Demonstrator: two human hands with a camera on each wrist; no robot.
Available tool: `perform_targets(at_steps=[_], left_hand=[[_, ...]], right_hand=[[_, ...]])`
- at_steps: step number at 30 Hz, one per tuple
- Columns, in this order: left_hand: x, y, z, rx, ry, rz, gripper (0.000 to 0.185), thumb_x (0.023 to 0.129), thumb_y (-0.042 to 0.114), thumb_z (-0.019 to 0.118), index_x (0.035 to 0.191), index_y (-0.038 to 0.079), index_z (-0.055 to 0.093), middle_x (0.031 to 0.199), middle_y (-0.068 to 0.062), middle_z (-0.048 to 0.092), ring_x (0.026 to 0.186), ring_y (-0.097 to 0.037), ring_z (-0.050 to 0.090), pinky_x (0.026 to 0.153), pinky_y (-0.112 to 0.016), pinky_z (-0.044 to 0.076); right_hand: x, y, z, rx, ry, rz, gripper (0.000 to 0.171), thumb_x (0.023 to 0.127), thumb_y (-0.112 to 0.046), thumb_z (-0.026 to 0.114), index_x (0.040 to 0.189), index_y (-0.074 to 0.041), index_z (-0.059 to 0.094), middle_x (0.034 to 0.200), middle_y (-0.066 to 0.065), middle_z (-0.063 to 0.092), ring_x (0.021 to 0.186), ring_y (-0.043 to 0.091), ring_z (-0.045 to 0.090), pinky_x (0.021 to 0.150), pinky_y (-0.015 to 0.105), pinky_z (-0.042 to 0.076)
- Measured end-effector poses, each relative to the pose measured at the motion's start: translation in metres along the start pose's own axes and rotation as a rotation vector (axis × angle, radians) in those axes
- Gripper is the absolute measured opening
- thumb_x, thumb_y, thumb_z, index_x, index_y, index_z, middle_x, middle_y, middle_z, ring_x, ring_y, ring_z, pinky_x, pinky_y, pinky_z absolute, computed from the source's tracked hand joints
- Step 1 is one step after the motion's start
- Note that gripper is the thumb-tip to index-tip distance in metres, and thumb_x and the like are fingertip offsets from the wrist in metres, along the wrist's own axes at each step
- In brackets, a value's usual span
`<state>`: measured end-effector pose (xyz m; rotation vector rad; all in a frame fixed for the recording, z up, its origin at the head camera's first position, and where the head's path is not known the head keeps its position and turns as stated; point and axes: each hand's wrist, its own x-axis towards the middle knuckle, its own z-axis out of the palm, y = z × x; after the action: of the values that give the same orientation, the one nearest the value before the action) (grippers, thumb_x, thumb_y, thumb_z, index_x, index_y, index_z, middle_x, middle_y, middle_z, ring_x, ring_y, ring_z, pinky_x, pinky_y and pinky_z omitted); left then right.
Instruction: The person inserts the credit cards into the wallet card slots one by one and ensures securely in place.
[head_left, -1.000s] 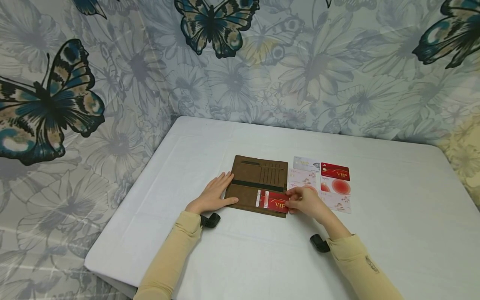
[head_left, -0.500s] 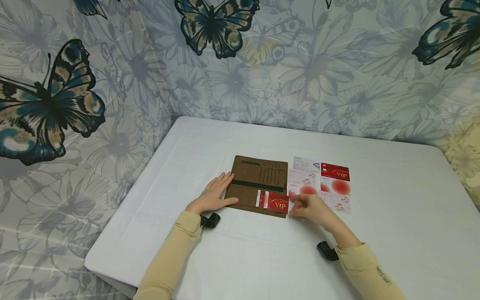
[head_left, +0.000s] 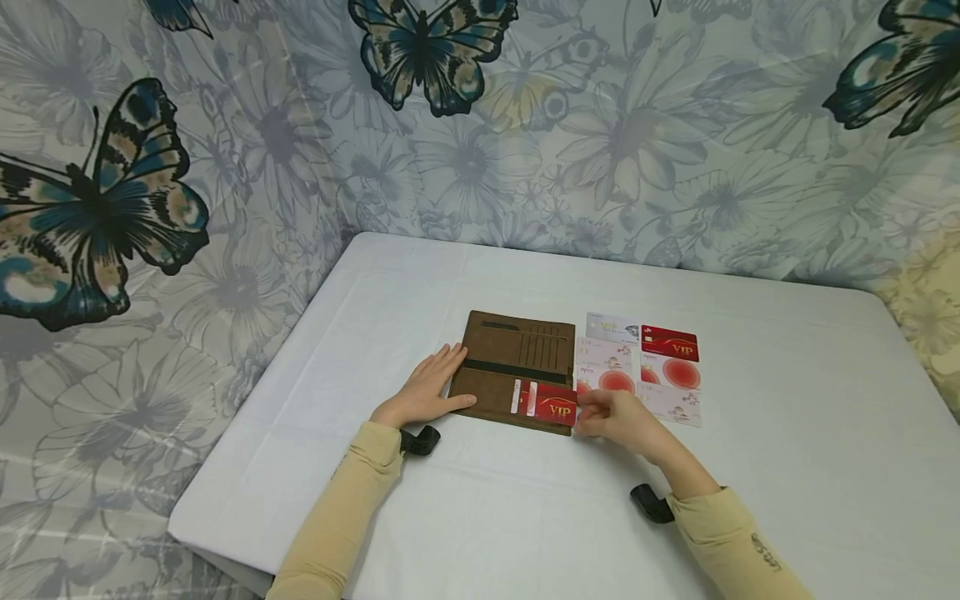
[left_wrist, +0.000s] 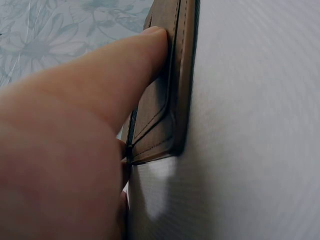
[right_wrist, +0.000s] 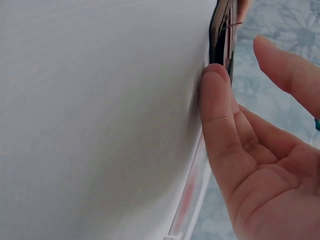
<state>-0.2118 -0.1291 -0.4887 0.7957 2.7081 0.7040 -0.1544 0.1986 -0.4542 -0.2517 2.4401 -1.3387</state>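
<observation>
A brown wallet [head_left: 495,342] lies unfolded on the white table. Several cards sit partly in its lower-half pockets, the outermost a red VIP card [head_left: 555,406] that reaches the right edge. My left hand [head_left: 424,393] rests flat on the wallet's left side, fingers spread. In the left wrist view the thumb [left_wrist: 145,50] presses the leather near a stitched corner. My right hand [head_left: 618,417] is at the wallet's right edge beside the red card. In the right wrist view its fingertips stand apart with nothing pinched between them; whether one touches the card is unclear.
Right of the wallet several cards lie in two columns: a silver VIP card [head_left: 611,327], a red VIP card [head_left: 670,343], a white card with a red circle [head_left: 681,372] and pink patterned ones [head_left: 675,404]. The right hand partly covers the nearest. A patterned wall [head_left: 465,167] stands behind the table.
The right hand has drawn back slightly to the right from the red card in the wallet and then shifted a little back toward its edge. The left hand and wallet have stayed still.
</observation>
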Motion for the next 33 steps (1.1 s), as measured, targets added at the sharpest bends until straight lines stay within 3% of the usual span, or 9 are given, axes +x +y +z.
perform_targets(at_steps=[33], left_hand=[[0.001, -0.003, 0.003, 0.012, -0.003, -0.014, 0.085, 0.09, 0.051, 0.052, 0.15, 0.011, 0.009, 0.154, -0.006, 0.005, 0.139, -0.018, -0.002, 0.111, -0.038, 0.0]], right_hand=[[0.009, -0.013, 0.011, 0.02, 0.039, 0.033, 0.043, 0.078, -0.005, 0.073, 0.111, 0.013, 0.051, 0.086, 0.009, 0.057, 0.076, 0.019, 0.053, 0.063, 0.027, 0.049]])
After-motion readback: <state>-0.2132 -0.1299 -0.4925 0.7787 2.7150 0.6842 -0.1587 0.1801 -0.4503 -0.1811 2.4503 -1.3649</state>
